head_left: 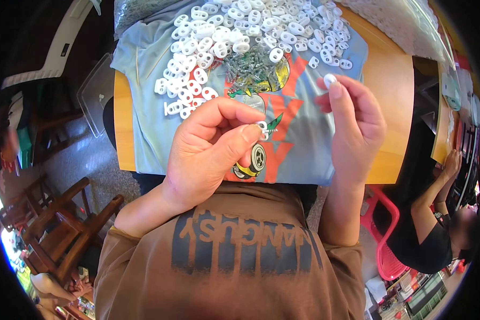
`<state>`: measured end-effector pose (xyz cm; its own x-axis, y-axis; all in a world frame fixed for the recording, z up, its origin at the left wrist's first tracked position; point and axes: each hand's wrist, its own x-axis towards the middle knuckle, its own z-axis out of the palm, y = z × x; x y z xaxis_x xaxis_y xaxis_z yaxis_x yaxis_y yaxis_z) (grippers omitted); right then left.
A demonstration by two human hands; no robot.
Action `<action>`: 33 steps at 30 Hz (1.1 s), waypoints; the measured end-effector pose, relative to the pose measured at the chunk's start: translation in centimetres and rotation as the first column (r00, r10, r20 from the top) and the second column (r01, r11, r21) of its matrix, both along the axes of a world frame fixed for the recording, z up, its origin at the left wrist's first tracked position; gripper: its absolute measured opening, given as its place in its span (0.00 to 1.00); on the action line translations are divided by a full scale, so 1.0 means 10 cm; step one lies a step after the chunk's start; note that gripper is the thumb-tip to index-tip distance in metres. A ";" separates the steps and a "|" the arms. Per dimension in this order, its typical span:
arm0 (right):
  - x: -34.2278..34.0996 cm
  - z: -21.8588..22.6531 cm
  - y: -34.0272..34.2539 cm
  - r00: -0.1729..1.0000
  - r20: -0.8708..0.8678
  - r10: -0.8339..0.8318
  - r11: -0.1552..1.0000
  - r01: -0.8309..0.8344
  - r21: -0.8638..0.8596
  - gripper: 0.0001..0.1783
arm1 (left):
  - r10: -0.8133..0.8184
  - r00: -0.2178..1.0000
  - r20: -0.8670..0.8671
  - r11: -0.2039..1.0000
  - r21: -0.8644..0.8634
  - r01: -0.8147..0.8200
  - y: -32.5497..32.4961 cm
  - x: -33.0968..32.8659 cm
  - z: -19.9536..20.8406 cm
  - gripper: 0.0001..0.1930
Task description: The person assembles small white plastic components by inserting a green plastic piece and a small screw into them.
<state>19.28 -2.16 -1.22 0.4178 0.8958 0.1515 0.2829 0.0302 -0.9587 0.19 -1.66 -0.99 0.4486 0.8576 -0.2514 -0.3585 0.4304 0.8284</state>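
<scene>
Closest to my camera, a brown shirt [234, 285] with dark printing is filling the bottom centre of the frame. Just beyond it, near the middle, my left grip [205, 146] is pinching a white two-holed piece [262, 126] between thumb and forefinger, and a thin metal spring [272, 130] is sticking out toward the right. The fingertips are covering part of this, so I cannot tell how the two are joining. Right of centre and a little higher, my right grip [357, 114] is pinching a small white piece [330, 79] at the tips of thumb and forefinger; its full shape is hiding from me.

Beneath both, a grey-blue cloth [312, 152] with red and yellow printing is covering much of the wooden worktop [394, 106], whose bare edges are showing at the left and right. Farther on, a heap of springs [253, 66] is lying at upper centre, and a pile of white pieces [240, 32] is spreading around it toward the top. Plastic bags [400, 26] are sitting at the top left and upper right.

Off to the right, a person in a dark top [418, 245] is stretching both arms forward, near a pinkish-red chair [392, 261]. Wooden chairs [56, 209] are standing at the left.
</scene>
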 end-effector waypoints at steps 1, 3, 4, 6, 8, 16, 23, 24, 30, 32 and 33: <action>-0.04 0.06 -0.04 0.979 -0.196 0.060 0.997 -0.069 -0.039 0.06 | -0.001 1.000 0.017 1.000 -0.004 0.001 0.00 0.00 0.01 0.06; -0.10 0.10 -0.13 0.875 -0.461 0.146 0.979 -0.195 -0.061 0.08 | 0.001 0.999 0.035 1.000 -0.021 -0.001 0.01 0.02 0.04 0.06; -0.15 0.12 -0.17 0.875 -0.461 0.146 0.979 -0.194 -0.057 0.08 | 0.005 0.999 0.054 0.999 -0.042 -0.003 0.01 0.03 0.05 0.06; -0.27 0.17 -0.25 0.797 -0.588 0.139 0.964 -0.245 -0.105 0.07 | 0.007 0.996 0.092 0.999 -0.052 -0.002 0.02 0.05 0.06 0.06; -0.32 0.16 -0.30 0.883 -0.425 0.201 0.961 -0.262 -0.092 0.07 | 0.009 0.991 0.131 0.998 -0.064 0.000 0.03 0.08 0.07 0.06; -0.39 0.07 -0.29 0.934 -0.160 0.318 0.944 -0.296 0.148 0.11 | 0.107 0.970 0.216 0.993 -0.074 -0.093 0.01 0.12 0.06 0.06; -0.35 0.17 -0.34 0.845 -0.444 0.297 0.939 -0.342 -0.022 0.10 | 0.101 0.971 0.215 0.993 -0.086 -0.084 0.02 0.13 0.09 0.06; -0.35 0.18 -0.33 0.725 -0.637 0.264 0.935 -0.354 -0.015 0.10 | 0.097 0.975 0.198 0.993 -0.092 -0.080 0.02 0.12 0.08 0.06; -0.32 0.18 -0.29 0.483 -0.845 0.231 0.912 -0.410 0.015 0.14 | 0.080 0.984 0.160 0.995 -0.073 -0.069 0.01 0.13 0.11 0.06; -0.30 0.18 -0.29 0.461 -0.856 0.234 0.900 -0.436 0.012 0.14 | 0.077 0.984 0.159 0.996 -0.057 -0.069 0.01 0.13 0.09 0.06; -0.29 0.18 -0.30 0.431 -0.881 0.193 0.898 -0.439 -0.018 0.15 | 0.071 0.986 0.153 0.997 -0.037 -0.066 0.00 0.12 0.09 0.06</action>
